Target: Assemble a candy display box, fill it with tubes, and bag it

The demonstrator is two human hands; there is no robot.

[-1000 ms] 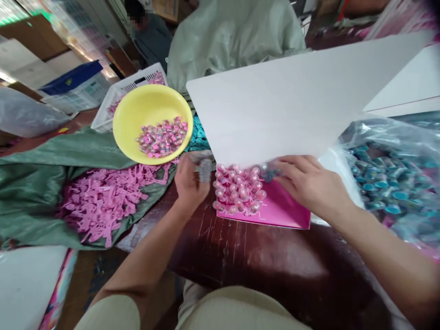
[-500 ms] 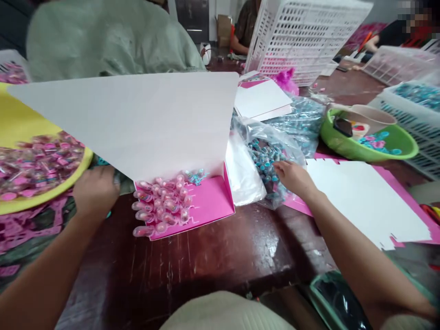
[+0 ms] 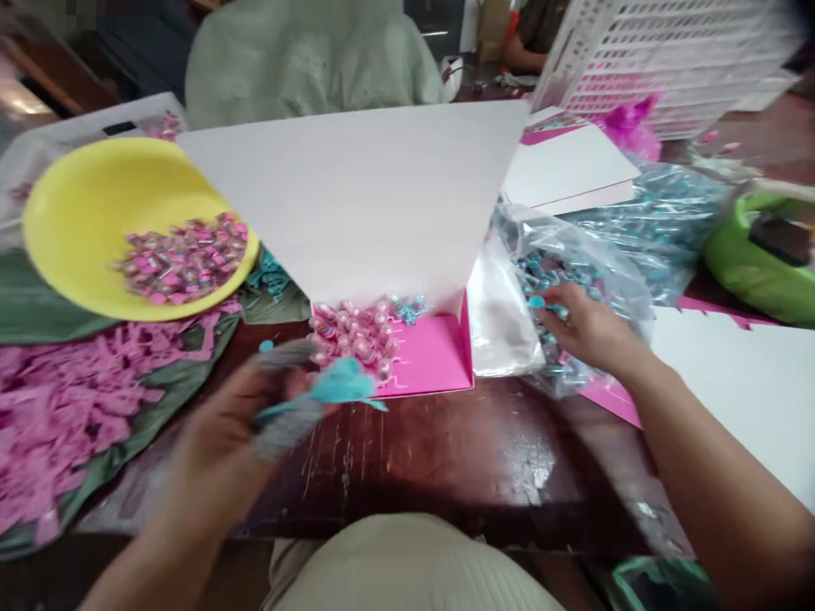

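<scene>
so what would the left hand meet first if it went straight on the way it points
Likely the pink capsules in the pink box, with the teal piece in the left hand leading, though depth is hard to judge.

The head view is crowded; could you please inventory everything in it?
Table: one, brown, underneath
Open box: one, pink inside, centre
Lid: one, white, raised
Capsules: many, pink, box's left half
Cluster: one, teal, beside the capsules
Basin: one, yellow, left
Capped capsules: many, pink, basin
Flat pieces: many, pink, lower left
Cloth: one, green, beneath them
Loose pile: one, teal, beside basin
Clear bags: several, teal contents, right
Sheets: several, white, right
Crates: two, white, rear corners
Pouch: one, magenta, upper right
Tub: one, green, right edge
Sack: one, grey-green, rear
Left hand: one, front, holding teal piece
Right hand: one, right, pinching teal-capped piece
</scene>
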